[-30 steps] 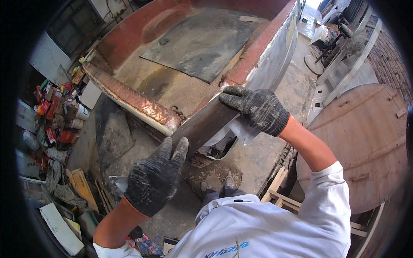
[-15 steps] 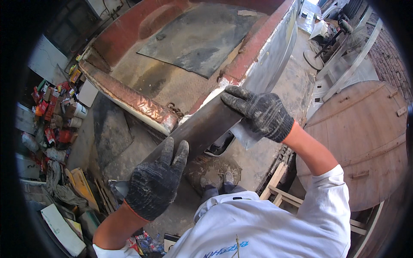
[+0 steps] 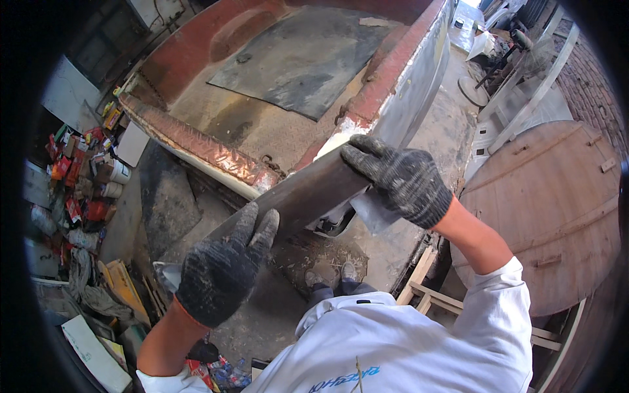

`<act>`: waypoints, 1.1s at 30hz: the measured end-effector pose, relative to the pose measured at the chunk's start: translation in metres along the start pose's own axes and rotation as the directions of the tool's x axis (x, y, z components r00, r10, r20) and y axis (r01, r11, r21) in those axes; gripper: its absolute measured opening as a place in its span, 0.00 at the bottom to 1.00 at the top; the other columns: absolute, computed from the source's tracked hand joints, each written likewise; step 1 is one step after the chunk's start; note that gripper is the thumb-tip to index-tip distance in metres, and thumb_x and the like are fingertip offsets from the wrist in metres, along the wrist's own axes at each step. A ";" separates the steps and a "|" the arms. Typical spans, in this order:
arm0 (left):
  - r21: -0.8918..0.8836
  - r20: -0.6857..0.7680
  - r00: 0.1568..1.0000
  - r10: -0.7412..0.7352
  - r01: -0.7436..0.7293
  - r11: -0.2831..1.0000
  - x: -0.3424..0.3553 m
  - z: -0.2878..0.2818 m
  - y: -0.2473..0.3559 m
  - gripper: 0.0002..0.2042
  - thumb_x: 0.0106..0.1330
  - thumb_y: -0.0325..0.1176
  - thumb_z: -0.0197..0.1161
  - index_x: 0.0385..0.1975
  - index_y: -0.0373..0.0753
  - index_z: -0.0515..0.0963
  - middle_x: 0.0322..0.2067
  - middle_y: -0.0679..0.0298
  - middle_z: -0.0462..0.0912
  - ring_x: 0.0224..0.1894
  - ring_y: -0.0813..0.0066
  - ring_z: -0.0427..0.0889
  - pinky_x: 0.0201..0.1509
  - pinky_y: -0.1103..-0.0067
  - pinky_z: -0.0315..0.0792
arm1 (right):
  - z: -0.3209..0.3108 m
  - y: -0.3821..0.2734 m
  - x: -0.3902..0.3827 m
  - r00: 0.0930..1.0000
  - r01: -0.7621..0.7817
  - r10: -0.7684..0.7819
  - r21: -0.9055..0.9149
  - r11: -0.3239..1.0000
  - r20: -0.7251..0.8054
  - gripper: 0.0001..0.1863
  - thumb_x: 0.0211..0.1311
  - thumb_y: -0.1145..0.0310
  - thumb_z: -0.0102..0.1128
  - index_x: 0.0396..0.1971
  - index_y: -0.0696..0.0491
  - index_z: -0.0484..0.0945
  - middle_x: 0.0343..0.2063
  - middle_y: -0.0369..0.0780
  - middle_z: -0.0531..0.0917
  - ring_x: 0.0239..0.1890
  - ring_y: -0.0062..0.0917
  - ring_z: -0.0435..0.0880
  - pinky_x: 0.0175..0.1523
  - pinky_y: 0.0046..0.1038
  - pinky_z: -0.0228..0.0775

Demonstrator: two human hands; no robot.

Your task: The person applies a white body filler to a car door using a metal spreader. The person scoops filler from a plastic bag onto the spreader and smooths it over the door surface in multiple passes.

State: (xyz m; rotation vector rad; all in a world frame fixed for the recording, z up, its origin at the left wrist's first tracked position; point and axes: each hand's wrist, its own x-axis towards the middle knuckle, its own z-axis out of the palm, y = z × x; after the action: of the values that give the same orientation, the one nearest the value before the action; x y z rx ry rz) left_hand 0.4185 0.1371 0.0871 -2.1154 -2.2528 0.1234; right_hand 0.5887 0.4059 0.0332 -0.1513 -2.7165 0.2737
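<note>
My two hands, in dark grey knitted gloves, hold a long dark metal panel [image 3: 304,200] slanting across the middle. My left hand [image 3: 221,272] grips its near left end, with two fingers stretched over the top face. At the far right end my right hand [image 3: 405,183] grips it, fingers laid on top and the thumb hidden. A bright bent flange shows under each end of the panel. Beyond it stands a worn red truck bed [image 3: 383,88] with chipped paint and white patches at its near corner. The panel's far edge overlaps that corner in view; whether they touch I cannot tell.
A dark mat [image 3: 295,65] lies inside the bed. Boxes and tubs [image 3: 85,177] are heaped at the left. To the right are a large round wooden board [image 3: 544,216] and a timber frame [image 3: 422,281]. My shoes [image 3: 349,270] stand on the floor below the panel.
My left hand has shifted left and slightly up with its end of the panel. My right hand has moved a little right and down. Both keep their grip.
</note>
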 end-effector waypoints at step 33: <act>0.093 0.040 0.997 -0.059 0.055 0.994 0.015 0.012 0.030 0.30 0.56 0.26 0.55 0.63 0.36 0.64 0.56 0.41 0.70 0.36 0.54 0.83 0.38 0.65 0.78 | 0.010 0.031 0.005 0.999 0.042 -0.045 0.080 0.996 0.029 0.36 0.39 0.77 0.58 0.57 0.44 0.73 0.58 0.41 0.75 0.38 0.40 0.83 0.38 0.33 0.77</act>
State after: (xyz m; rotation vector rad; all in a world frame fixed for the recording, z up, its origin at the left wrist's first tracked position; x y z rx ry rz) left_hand 0.4461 0.1532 0.0724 -2.0200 -2.2813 0.2669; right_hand 0.5821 0.4353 0.0192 -0.0659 -2.7304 0.3737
